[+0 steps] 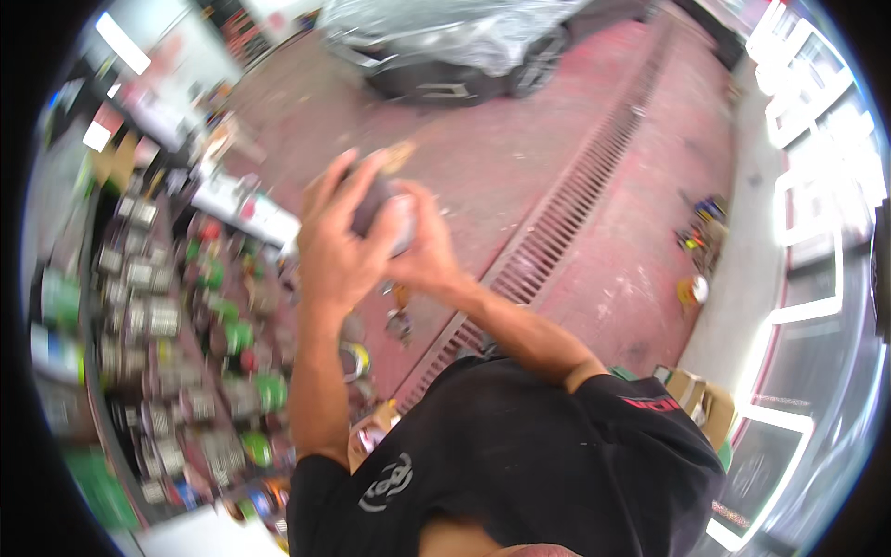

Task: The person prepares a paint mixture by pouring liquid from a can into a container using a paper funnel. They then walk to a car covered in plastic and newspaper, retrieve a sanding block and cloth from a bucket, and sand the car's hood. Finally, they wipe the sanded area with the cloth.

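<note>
Both my hands are raised in front of me and closed around a small dark can-like container, blurred by motion. One end of it looks pale and silvery. My left hand wraps its fingers over the near left side. My right hand grips the pale end from the right. The fingers hide much of the container, so its exact kind cannot be made out.
At my left stands a shelf rack with rows of cans and jars. Ahead is a car under plastic sheeting. A floor drain grate crosses the reddish floor. A yellow-and-white tub sits by the right wall.
</note>
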`<state>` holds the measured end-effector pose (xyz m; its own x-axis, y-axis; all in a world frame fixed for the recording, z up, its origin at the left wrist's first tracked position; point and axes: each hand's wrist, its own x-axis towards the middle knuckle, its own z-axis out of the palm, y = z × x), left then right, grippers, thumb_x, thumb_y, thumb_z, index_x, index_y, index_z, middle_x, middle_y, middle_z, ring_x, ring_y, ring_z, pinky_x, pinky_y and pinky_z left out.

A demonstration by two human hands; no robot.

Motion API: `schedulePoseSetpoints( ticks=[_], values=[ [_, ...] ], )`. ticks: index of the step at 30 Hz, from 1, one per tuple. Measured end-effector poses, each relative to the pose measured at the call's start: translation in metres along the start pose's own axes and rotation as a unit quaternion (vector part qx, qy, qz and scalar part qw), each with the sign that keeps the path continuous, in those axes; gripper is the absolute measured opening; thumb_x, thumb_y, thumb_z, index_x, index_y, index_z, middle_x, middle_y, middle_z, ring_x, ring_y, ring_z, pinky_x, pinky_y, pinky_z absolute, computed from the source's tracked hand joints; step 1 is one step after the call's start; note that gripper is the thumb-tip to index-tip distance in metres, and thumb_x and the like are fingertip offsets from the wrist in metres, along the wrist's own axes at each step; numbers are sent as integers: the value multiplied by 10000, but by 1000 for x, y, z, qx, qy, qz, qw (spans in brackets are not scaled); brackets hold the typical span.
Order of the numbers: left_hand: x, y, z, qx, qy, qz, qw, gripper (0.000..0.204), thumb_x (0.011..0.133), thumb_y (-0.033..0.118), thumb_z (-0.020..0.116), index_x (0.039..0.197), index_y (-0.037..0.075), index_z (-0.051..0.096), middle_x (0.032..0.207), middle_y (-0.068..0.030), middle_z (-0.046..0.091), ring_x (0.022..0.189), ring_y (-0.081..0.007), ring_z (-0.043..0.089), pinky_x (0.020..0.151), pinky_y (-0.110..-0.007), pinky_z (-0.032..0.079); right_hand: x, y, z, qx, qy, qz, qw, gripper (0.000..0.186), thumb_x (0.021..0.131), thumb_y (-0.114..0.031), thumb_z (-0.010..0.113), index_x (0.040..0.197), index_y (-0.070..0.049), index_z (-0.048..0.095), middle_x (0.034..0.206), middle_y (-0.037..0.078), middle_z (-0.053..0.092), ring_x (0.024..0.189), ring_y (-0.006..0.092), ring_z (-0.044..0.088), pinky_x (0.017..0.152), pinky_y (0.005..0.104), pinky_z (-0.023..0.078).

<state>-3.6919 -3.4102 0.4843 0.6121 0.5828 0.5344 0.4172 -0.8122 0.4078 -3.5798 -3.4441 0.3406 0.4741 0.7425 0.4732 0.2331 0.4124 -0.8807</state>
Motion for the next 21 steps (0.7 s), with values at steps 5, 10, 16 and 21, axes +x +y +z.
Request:
schedulePoseSetpoints(
  ticks=[5,10,16,21],
  values=[
    [58,-71,39,-41,6,-51,998,444,981,233,650,1381,42,667,1429,-207,600,1321,-386,560,1126,-466,426,63,41,17,-33,-5,-29,999,1049,605,-227,943,1479,-36,396,1386,237,499,1273,437,563,1038,475,514],
    [156,-115,81,14,-14,-1,1000,446,1000,211,610,1406,26,641,1435,-213,596,1330,-377,561,1134,-462,413,161,84,13,-84,53,-63,993,1060,594,-258,935,1476,-34,390,1394,238,492,1233,460,577,984,507,536],
    [281,-172,96,32,-26,129,991,613,871,220,683,1449,29,607,1459,-252,551,1321,-444,536,1117,-549,410,300,122,4,-79,68,-141,985,994,650,-284,929,1452,-34,397,1359,232,499,1151,459,610,937,509,549],
    [384,-244,99,13,-93,231,968,704,833,235,676,1493,20,557,1503,-249,518,1361,-449,511,1142,-561,387,400,160,21,-78,80,-127,986,1009,564,-196,882,1438,-35,404,1339,220,504,1154,447,586,932,497,540]
  ],
)
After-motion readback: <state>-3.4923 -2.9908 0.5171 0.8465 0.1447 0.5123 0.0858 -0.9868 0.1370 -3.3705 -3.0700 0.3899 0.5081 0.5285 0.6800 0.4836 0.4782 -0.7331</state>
